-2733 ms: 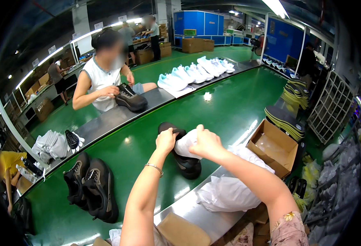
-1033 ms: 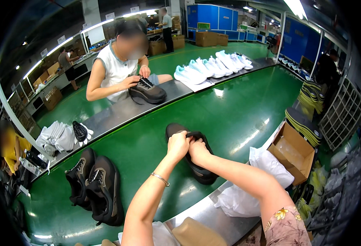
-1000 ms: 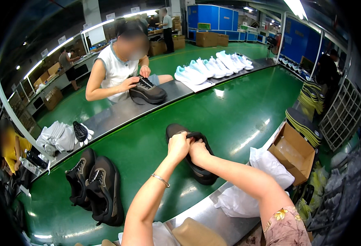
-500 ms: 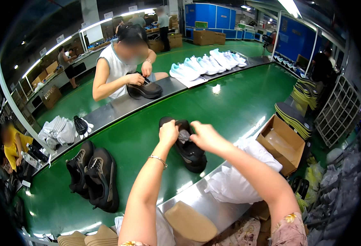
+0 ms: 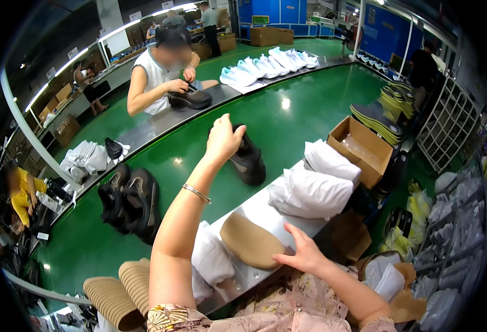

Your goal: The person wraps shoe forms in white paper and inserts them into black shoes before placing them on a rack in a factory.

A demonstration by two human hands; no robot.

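Note:
On the green work surface lies a dark grey-brown shoe [image 5: 250,166], its near end toward me. My left hand [image 5: 223,141] is closed over its far end, with the thumb on the right side; the hand hides part of the opening. My right hand [image 5: 304,252] is lower down at the metal ledge, fingers and thumb spread, holding nothing. Its thumb is at the right end of a tan, rounded, sole-shaped piece [image 5: 251,240], but I cannot tell whether they touch. A pair of similar dark shoes [image 5: 141,205] stands to the left.
White wrapped bundles [image 5: 315,191] and an open cardboard box [image 5: 362,149] sit at right. Stacked tan curved pieces [image 5: 107,299] are lower left. Across the surface, a person [image 5: 163,77] handles another dark shoe [image 5: 191,99] beside a row of white shoes [image 5: 265,67].
My right hand has left the shoe and moved down toward me, beside the tan piece. My left hand stays at the shoe. The whole view has shifted.

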